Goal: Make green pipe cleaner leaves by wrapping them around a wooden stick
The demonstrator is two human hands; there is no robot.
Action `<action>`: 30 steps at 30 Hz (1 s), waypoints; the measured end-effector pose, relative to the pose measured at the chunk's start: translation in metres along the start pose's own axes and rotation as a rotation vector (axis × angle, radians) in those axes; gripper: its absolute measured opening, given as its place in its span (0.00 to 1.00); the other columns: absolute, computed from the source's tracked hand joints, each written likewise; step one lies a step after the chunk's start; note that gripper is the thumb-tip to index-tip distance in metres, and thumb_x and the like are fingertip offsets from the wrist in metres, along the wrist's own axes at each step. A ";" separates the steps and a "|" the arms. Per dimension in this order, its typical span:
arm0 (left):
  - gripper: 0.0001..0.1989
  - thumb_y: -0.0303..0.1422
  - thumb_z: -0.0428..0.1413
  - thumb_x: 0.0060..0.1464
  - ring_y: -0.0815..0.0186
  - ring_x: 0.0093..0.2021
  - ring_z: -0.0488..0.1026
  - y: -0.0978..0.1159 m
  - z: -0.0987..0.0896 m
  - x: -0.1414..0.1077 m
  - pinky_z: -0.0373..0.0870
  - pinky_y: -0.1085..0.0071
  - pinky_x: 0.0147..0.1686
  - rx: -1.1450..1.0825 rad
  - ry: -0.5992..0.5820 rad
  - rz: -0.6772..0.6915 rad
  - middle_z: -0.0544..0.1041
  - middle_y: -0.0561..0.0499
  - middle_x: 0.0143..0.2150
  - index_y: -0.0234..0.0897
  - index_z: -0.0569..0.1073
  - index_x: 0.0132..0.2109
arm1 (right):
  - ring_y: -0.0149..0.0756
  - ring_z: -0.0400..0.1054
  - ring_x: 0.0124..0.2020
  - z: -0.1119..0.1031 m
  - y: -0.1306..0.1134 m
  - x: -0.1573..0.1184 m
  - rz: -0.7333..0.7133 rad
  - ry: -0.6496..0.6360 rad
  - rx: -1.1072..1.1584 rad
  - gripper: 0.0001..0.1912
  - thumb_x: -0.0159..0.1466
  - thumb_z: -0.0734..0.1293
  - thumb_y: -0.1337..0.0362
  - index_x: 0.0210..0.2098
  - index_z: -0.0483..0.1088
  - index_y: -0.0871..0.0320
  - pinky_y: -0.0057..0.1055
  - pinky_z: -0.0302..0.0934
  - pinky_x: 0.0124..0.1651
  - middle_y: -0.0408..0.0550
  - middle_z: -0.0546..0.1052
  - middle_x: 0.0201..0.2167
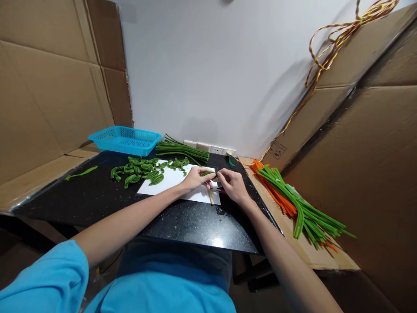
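Over the right part of a white sheet of paper [163, 190], my two hands meet at a dark green pipe cleaner [208, 174] bent into a small looped piece. My left hand [196, 179] pinches it from the left, fingers closed. From the right, the fingertips of my right hand [233, 186] are closed at its other end. Below the hands lie a thin wooden stick [211, 198] and a tool with a red handle [221, 190], partly hidden by my right hand. Several shaped green pipe cleaner pieces [143, 168] lie to the left, some on the paper.
A blue plastic basket [125, 150] stands at the back left of the black table [189, 224]. Straight dark green pipe cleaners [182, 151] lie by the wall. On cardboard at the right are light green stems [302, 208] and orange stems [276, 195]. A twisted cable [293, 115] runs to a socket strip [216, 150].
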State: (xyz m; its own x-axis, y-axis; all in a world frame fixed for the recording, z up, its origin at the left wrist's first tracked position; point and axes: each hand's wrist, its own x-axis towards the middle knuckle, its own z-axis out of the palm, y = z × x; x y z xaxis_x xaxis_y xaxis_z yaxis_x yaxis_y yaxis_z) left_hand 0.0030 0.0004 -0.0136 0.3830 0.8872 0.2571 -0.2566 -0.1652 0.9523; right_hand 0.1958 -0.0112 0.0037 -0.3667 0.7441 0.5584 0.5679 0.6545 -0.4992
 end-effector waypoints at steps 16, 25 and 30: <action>0.17 0.38 0.70 0.52 0.62 0.31 0.83 -0.003 -0.004 0.000 0.79 0.70 0.32 0.057 0.022 -0.106 0.84 0.38 0.34 0.25 0.80 0.40 | 0.39 0.74 0.25 0.002 0.005 0.003 0.177 0.000 0.306 0.18 0.64 0.70 0.47 0.33 0.72 0.56 0.30 0.66 0.24 0.47 0.76 0.26; 0.18 0.38 0.70 0.54 0.60 0.33 0.83 -0.007 -0.004 0.001 0.80 0.68 0.31 0.059 0.002 -0.126 0.83 0.37 0.35 0.25 0.79 0.42 | 0.39 0.75 0.26 0.004 0.004 0.002 0.131 0.035 0.206 0.13 0.66 0.68 0.53 0.33 0.73 0.56 0.31 0.65 0.27 0.47 0.79 0.26; 0.22 0.42 0.69 0.53 0.62 0.26 0.81 0.000 -0.001 -0.003 0.81 0.67 0.26 0.107 -0.012 0.015 0.81 0.47 0.29 0.29 0.76 0.47 | 0.41 0.77 0.28 0.002 0.000 0.002 0.144 0.018 0.277 0.16 0.64 0.70 0.50 0.33 0.77 0.58 0.31 0.68 0.30 0.51 0.82 0.28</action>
State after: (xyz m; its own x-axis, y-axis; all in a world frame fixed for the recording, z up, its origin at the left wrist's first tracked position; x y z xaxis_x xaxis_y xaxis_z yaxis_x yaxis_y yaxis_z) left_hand 0.0014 -0.0016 -0.0146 0.3908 0.8790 0.2733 -0.1664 -0.2245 0.9602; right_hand 0.1936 -0.0092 0.0038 -0.2828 0.8311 0.4789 0.3898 0.5558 -0.7343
